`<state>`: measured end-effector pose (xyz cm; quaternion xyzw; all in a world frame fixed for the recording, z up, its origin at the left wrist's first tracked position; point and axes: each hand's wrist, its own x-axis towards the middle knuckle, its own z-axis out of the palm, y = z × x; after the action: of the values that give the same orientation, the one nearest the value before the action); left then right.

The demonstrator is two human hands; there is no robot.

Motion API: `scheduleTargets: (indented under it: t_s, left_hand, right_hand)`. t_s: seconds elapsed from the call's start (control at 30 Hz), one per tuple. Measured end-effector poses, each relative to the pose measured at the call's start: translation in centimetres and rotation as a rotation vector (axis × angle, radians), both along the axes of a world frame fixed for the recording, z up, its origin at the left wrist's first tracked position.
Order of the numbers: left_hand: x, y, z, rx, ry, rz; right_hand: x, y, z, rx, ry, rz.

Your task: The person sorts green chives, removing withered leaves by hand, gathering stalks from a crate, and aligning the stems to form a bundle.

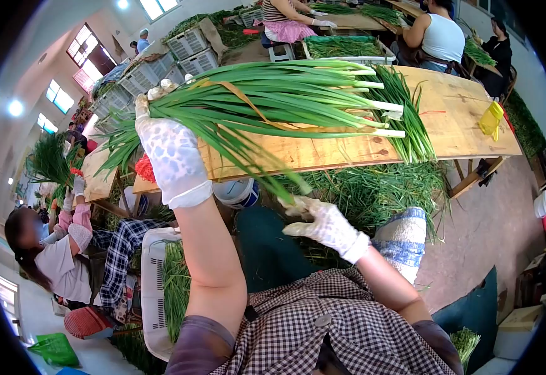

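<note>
A thick bunch of garlic chives (285, 94), long and green with white stalk ends to the right, lies sideways above the table. My left hand (170, 150), in a spotted white glove, is wrapped round its leafy left part. A few loose chives slant down from the bunch, their tips blurred. Just below those tips is my right hand (326, 228), also gloved, with its thumb apart from its half-curled fingers. Nothing plainly shows in its grip. Behind the bunch's white ends, another pile of chives (410, 125) lies across the table.
The wooden table (466, 112) carries a yellow bottle (491, 119) and red ties (146, 169). Beneath it are a bucket (236, 192) and heaped chives (373, 187). A white crate (154, 294) stands left of my legs. A co-worker (60, 256) sits at left; others work behind.
</note>
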<state>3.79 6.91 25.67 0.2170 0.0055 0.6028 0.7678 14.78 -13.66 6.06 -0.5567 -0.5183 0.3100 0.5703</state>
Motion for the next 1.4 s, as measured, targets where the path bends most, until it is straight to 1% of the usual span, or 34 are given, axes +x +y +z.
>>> scheduleTargets:
  t_s: [0.03,0.07,0.1,0.17,0.2,0.23,0.3,0.33,0.37,0.43,0.47,0.5,0.57,0.63,0.67,0.7,0.73,0.77,0.8,0.83,0.9,0.93,0.97,1.0,1.03,1.1,1.13,1.17,1.2,1.23,1.27,1.3,1.37,1.4]
  left_hand:
    - [0.1,0.0,-0.1,-0.001,0.001,0.000]
    - [0.1,0.0,-0.2,0.007,0.025,0.008]
    - [0.2,0.1,-0.3,0.019,0.047,0.016]
    - [0.2,1.5,-0.1,-0.026,0.032,0.020]
    - [0.0,2.0,-0.1,-0.075,0.021,0.021]
    - [-0.4,2.3,-0.4,-0.073,0.022,0.018]
    - [-0.8,2.7,-1.4,0.058,-0.058,-0.091]
    - [-0.8,3.1,-1.8,0.065,-0.053,-0.078]
    - [-0.7,3.4,-2.5,0.062,-0.054,-0.083]
    - [-1.1,2.5,-3.3,-0.041,-0.093,-0.131]
    - [-1.4,2.0,-3.6,0.022,-0.096,-0.174]
    - [-1.4,2.7,-3.7,0.022,-0.097,-0.178]
    - [-1.6,4.4,-4.1,-0.174,0.010,0.099]
    - [-0.8,1.5,-4.5,-0.212,0.082,0.106]
    - [-0.3,0.7,-5.0,-0.223,0.029,0.091]
    - [-0.2,0.4,-5.3,-0.230,-0.026,0.073]
    - [-0.6,0.2,-6.7,-0.012,0.052,-0.045]
    - [-0.8,0.3,-7.5,-0.002,0.048,-0.051]
    - [-1.0,0.5,-8.2,0.065,-0.038,-0.103]
    - [-1.3,0.6,-8.5,0.131,-0.122,-0.153]
    - [-2.3,0.8,-9.1,0.095,-0.154,-0.117]
    - [-2.8,1.0,-9.5,0.105,-0.157,-0.080]
    - [-3.1,1.1,-9.8,0.114,-0.162,-0.044]
    - [-3.5,1.0,-9.8,0.149,-0.201,-0.107]
    - [-4.2,1.5,-10.4,0.140,-0.200,-0.105]
    - [-5.3,2.9,-11.6,0.134,-0.297,-0.174]
    - [-5.2,2.5,-11.5,0.194,-0.241,-0.117]
    - [-5.1,2.0,-11.2,0.189,-0.242,-0.115]
    - [-4.9,1.5,-10.9,0.116,-0.230,-0.041]
    - [-4.8,1.3,-10.8,0.045,-0.220,0.032]
    - [-4.9,1.4,-11.0,0.042,-0.218,0.034]
    - [-5.0,1.6,-11.4,0.049,-0.199,0.042]
    - [-4.8,1.5,-11.5,0.057,-0.184,0.055]
    - [-4.6,0.9,-11.3,0.040,-0.188,0.038]
  right_hand:
    - [-0.9,0.7,-0.1,0.029,0.072,-0.043]
    - [-0.9,1.3,-0.3,-0.036,0.315,0.071]
    - [-1.1,1.2,0.4,-0.034,0.314,0.071]
    - [-1.5,0.6,2.2,0.050,0.704,0.156]
    - [-1.5,0.5,1.9,0.115,0.495,0.067]
    - [-1.5,0.0,1.7,0.117,0.495,0.064]
    - [-0.9,-1.3,1.2,0.170,0.719,-0.024]
    - [-0.6,-1.6,0.4,0.237,0.755,0.029]
    - [-0.2,-1.8,0.2,0.236,0.753,0.023]
    - [0.7,-1.9,-0.1,0.132,0.693,-0.010]
    - [2.1,-1.4,-2.3,0.201,0.760,-0.081]
    - [4.2,-1.3,-4.6,0.105,0.793,-0.215]
    - [6.3,-1.0,-5.1,0.135,0.435,-0.449]
    - [5.6,0.1,-0.5,0.279,0.143,-0.589]
    - [5.3,0.3,1.4,0.257,0.180,-0.488]
    - [5.7,0.7,2.4,0.105,0.350,-0.234]
    - [5.5,0.1,2.8,0.113,0.349,-0.239]
    - [5.0,-0.7,3.0,0.216,0.024,-0.182]
    - [4.4,-1.6,3.3,0.312,-0.299,-0.124]
    - [4.0,-3.0,3.8,0.332,-0.349,-0.035]
    - [4.0,-5.8,4.3,0.294,0.039,0.152]
    - [4.3,-7.1,4.1,0.319,0.340,0.197]
    - [4.5,-8.6,3.7,0.430,0.665,0.212]
    - [5.1,-9.7,3.3,0.605,0.952,0.250]
    - [6.3,-10.3,2.9,0.795,1.163,0.372]
    - [10.3,-11.2,1.9,0.956,1.218,0.769]
    - [11.1,-11.6,1.5,0.730,0.945,0.231]
    - [11.5,-11.9,1.1,0.477,0.637,-0.271]
    - [10.6,-10.2,3.5,0.157,0.153,-0.204]
    - [10.5,-9.2,1.9,-0.203,-0.319,-0.255]
    - [10.3,-8.0,0.5,-0.645,-0.617,-0.373]
    - [9.4,-7.0,-1.6,-0.421,-0.551,-0.486]
    - [8.0,-5.6,-0.8,-0.117,0.357,-0.132]
    - [7.1,-5.0,0.0,-0.100,0.432,-0.129]
